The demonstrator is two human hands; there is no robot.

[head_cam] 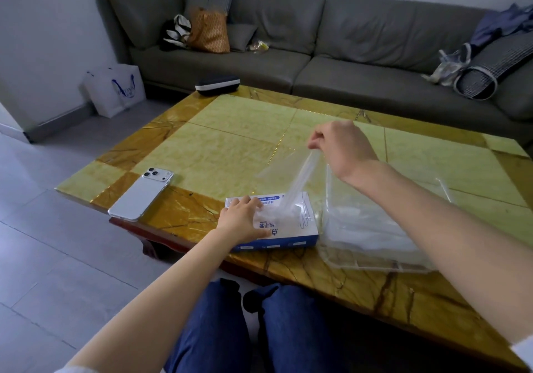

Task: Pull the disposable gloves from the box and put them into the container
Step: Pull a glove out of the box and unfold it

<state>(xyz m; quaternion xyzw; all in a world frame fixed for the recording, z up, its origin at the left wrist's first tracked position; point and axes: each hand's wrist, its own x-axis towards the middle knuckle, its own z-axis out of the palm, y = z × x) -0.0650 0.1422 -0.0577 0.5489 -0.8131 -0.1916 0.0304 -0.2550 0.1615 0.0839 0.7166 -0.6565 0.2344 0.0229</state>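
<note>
A blue and white glove box lies near the front edge of the marble table. My left hand presses flat on the box top, holding it down. Above and behind the box, my right hand pinches a clear disposable glove that stretches taut from the fingertips down into the box opening. Just right of the box stands a clear plastic container with several clear gloves piled inside.
A white phone lies face down at the table's left front corner. A dark case sits at the far edge. A grey sofa with bags runs behind the table. My knees are under the front edge.
</note>
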